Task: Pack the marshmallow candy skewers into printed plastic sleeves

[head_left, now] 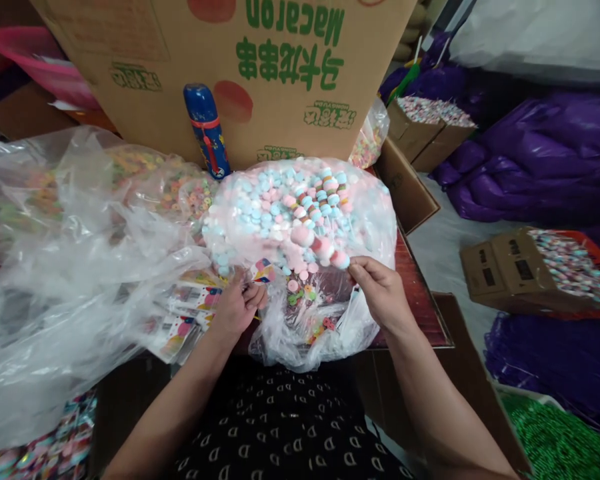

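My right hand point(377, 285) pinches the lower right end of a candy skewer point(323, 247), a row of pink, white and blue pieces. Closed fingers of my left hand point(239, 303) hold a small printed wrapper point(263, 270) with a colourful pattern. Beneath both hands spreads a clear plastic bag point(305, 357) full of pink, blue and white candies point(260, 210). More finished skewers point(324, 197) lie on top of these candies. Beside my left wrist is a pile of printed wrappers point(180, 327). A few ring-shaped candies point(307, 292) show at the bag's near side.
A large cardboard box point(175, 60) stands behind the bag, with a blue bottle point(206, 130) before it. Clear plastic bags point(80, 253) cover the left side. Right of the red table point(420, 300) are candy boxes point(500, 267), purple bags point(545, 160) and green strands point(560, 433).
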A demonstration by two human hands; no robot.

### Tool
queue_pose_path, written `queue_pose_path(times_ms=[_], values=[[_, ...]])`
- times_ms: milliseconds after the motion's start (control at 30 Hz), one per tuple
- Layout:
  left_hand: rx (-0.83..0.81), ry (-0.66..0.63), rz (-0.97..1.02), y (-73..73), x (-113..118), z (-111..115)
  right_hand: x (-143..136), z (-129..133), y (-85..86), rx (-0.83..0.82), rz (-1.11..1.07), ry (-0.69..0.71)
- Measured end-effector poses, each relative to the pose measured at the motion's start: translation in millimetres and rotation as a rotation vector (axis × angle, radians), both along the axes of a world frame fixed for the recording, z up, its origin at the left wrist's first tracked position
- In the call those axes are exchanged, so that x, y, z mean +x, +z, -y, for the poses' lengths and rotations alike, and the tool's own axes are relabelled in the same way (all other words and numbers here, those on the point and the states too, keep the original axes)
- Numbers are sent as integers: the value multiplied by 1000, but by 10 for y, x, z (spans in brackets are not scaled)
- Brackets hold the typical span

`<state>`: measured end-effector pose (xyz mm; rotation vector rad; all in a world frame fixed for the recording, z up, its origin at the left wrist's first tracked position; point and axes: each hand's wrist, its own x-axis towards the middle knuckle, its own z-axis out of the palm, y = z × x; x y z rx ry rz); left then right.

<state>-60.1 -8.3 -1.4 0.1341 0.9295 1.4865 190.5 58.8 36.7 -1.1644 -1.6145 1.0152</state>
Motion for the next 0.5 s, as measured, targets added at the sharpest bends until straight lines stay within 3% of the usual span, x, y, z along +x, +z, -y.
queue_pose_path(times_ms=[167,500], values=[[47,-54,-81,-95,31,56,260,374,-50,12,58,87],[107,-110,-242,-155,62,122,499,429,-79,172,225,117]])
